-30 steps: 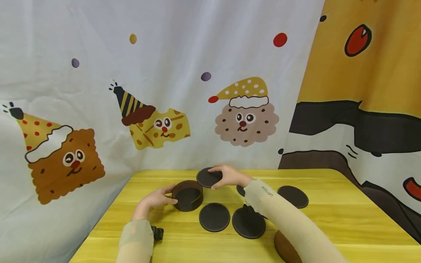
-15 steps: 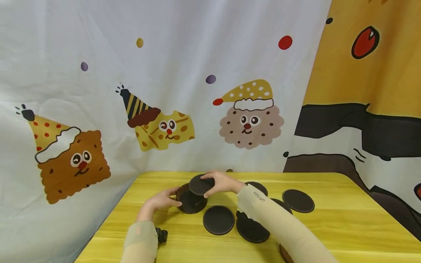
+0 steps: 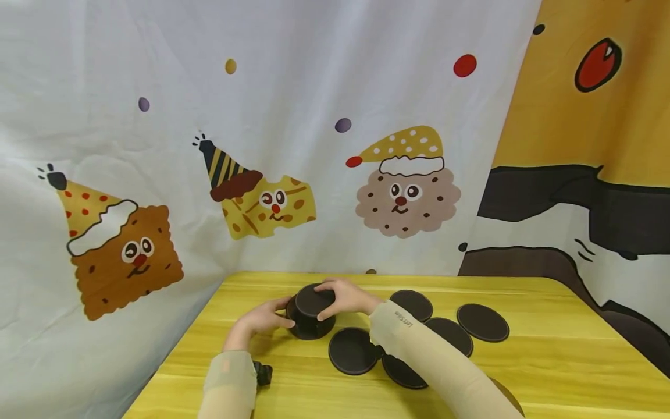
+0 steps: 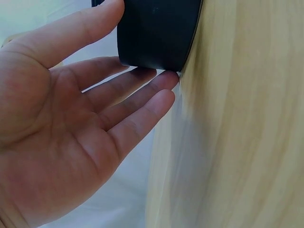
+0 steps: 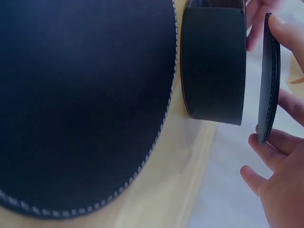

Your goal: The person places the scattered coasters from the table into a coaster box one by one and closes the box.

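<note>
A round, dark coaster holder [image 3: 310,333] with an open top stands on the table towards the back left. My left hand [image 3: 263,320] grips its left side, thumb at the front and fingers behind; the left wrist view shows the fingertips touching the dark wall [image 4: 154,35]. Just above the holder's rim, my right hand [image 3: 349,295] pinches a round black coaster [image 3: 312,299] by its edge. Seen from the right wrist, that coaster [image 5: 269,80] is apart from the holder [image 5: 213,64]. The coaster hides most of the holder's inside in the head view.
Several black coasters lie spread over the yellow wooden table [image 3: 298,390], one close in front of the holder [image 3: 352,351], another far right [image 3: 483,322]. My right forearm partly covers a coaster [image 3: 400,372] and a brown round piece [image 3: 508,396]. A printed curtain [image 3: 293,46] hangs behind.
My right hand has carried the coaster leftward, from beyond the holder's right side to over its opening. The left hand keeps its hold on the holder. The head view has shifted slightly.
</note>
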Demonstrator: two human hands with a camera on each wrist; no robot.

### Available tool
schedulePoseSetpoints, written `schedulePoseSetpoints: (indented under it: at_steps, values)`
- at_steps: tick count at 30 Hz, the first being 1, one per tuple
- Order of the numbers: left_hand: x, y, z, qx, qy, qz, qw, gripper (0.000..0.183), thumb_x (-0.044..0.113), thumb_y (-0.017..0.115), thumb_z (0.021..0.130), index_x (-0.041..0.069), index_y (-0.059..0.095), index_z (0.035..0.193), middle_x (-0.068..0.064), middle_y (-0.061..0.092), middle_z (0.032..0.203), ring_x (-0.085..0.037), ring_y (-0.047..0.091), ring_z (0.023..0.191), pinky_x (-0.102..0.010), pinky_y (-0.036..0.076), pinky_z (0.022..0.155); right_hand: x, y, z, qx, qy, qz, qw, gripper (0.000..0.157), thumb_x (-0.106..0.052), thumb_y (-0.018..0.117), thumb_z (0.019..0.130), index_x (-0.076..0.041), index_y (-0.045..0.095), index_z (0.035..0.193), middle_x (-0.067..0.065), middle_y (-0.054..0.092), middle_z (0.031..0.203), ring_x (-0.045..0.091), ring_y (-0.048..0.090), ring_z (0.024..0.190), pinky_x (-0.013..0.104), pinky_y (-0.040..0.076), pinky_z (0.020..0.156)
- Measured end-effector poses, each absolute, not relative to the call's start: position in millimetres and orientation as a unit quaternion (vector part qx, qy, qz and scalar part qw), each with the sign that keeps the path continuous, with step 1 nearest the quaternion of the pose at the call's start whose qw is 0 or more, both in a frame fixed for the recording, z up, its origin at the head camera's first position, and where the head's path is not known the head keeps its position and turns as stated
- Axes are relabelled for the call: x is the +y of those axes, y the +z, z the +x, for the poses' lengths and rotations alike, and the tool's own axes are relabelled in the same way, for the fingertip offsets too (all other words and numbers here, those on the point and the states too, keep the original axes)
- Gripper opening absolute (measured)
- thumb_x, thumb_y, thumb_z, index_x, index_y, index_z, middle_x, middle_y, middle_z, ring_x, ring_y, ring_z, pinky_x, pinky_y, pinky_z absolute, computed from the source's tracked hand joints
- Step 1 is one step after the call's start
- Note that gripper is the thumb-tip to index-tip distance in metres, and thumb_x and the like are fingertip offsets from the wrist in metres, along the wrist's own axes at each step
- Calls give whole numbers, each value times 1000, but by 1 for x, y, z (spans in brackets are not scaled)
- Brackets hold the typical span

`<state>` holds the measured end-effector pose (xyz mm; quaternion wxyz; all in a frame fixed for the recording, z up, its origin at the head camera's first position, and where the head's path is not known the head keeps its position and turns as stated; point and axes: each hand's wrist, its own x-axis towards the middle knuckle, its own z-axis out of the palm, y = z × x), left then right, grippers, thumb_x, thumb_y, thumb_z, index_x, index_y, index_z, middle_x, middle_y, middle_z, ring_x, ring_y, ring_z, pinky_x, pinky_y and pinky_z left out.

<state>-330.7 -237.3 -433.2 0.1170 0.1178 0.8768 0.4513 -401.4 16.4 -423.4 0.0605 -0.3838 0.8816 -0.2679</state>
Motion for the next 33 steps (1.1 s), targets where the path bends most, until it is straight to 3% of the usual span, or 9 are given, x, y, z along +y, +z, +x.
schedulePoseSetpoints:
  at_steps: [21, 33]
  values:
    - [-236, -435, -332, 878, 452, 101, 118, 79, 17, 75, 86, 2, 33, 150, -24, 41, 146, -43, 38, 133, -57, 40, 97, -1, -439, -399, 896, -234, -374, 59, 77, -51, 80, 74, -18, 56, 139, 17, 39, 149, 34, 40, 134, 49, 39, 103]
    - [-238, -436, -334, 881, 443, 105, 127, 77, 18, 72, 88, 0, 31, 151, -25, 38, 147, -43, 36, 134, -57, 38, 100, -2, -439, -398, 893, -233, -380, 67, 79, -53, 79, 74, -16, 54, 140, 17, 38, 150, 33, 38, 136, 48, 37, 105]
